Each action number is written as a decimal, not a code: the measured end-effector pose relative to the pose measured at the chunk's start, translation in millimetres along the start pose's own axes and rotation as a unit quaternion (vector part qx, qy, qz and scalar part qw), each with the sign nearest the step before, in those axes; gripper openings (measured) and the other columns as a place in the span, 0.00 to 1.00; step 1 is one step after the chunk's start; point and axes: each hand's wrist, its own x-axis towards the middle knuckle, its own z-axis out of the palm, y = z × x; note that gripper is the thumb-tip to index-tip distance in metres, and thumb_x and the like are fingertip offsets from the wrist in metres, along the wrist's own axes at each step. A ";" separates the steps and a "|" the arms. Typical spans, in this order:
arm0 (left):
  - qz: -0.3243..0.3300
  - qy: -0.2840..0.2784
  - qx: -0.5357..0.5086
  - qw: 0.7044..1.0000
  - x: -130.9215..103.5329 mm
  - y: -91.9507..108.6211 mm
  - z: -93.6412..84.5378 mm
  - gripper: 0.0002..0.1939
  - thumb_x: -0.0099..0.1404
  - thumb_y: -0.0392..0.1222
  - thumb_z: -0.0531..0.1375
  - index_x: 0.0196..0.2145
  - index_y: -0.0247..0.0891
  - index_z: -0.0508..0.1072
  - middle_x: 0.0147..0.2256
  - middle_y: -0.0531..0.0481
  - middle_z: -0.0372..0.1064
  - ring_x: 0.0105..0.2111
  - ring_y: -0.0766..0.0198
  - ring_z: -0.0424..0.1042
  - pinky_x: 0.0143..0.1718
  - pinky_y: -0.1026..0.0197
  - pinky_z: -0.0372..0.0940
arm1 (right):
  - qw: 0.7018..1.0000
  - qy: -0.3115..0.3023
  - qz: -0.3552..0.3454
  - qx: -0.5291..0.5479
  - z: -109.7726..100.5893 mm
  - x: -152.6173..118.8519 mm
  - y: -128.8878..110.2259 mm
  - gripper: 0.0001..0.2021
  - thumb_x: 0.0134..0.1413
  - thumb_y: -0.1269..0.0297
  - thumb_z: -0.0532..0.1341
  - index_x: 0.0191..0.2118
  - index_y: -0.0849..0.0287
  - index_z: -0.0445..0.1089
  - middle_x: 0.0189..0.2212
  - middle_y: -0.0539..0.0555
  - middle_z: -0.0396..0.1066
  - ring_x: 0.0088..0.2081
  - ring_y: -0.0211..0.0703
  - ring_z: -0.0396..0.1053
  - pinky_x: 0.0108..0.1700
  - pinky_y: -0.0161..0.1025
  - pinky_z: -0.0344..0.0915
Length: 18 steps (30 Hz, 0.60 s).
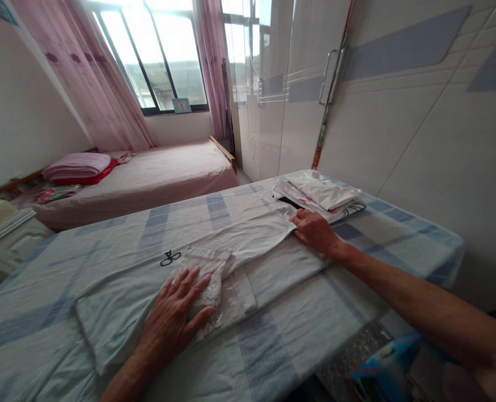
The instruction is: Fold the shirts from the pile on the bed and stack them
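A long, pale garment (258, 234) with a lace piece (208, 293) and a small black bow-shaped detail lies partly folded across the bed-like surface in front of me. My left hand (175, 310) rests flat on the lace, its fingers spread. At the garment's far right end, my right hand (314, 230) pinches the edge of the cloth between thumb and fingers. Just beyond that hand sits a stack of folded white clothes (321, 192) with pink and black markings.
Blue-and-white checked cloth (273, 346) covers the surface beneath the garment. Behind it stands a bed (176, 167) with folded pink bedding (78, 166). A glossy wardrobe (399, 128) borders the right side. Something blue (382, 368) is low at the lower right.
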 end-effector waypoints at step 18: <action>-0.064 -0.052 -0.084 0.993 3.6 15.4 -18.6 0.31 0.64 0.62 0.51 0.61 0.49 0.60 0.63 0.46 0.52 0.64 0.47 0.48 0.61 0.40 0.46 | 0.986 0.046 -0.002 0.160 29.6 -20.8 2.8 0.24 0.60 0.55 0.47 0.58 0.58 0.60 0.60 0.59 0.58 0.62 0.56 0.52 0.60 0.57 0.50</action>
